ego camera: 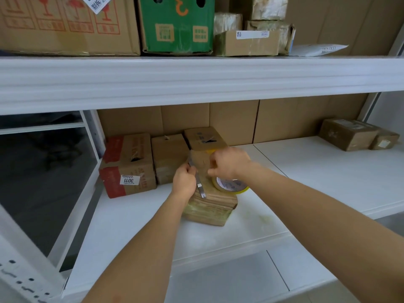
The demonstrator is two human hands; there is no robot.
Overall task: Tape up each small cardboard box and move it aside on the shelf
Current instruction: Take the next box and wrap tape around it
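box in hand: the small cardboard box (209, 204) sits on the white shelf (306, 182), near the middle of the lower level, one corner turned toward the camera; its sides look glossy and a bit greenish, so I'd guess it's wrapped in tape already; the top is mostly hidden behind the hands

left hand: the left hand (184, 182) has its grip curled round a slim metal cutter (200, 184), blade end up by the box top and the notched tail poking down past the palm; my read is it's held upright like that to slice the tape right at the box edge

right hand: the right hand (227, 164) is bunched up over the far side of the box, fingers curled and pinching; it looks like it's holding the tape end taut, but the strip itself is too clear and blurry to be sure

tape roll: the tape roll (230, 185), yellow-rimmed with a white core, rests on the box top just under the right wrist; probably parked there so the strip stays short and handy

done pile: three boxes (129, 165) stand pushed together at the back left against the cardboard backing; two darker parcels (349, 134) sit well apart at the far right

where it's at: I'd say this one is at the cut stage; it's not moved aside yet
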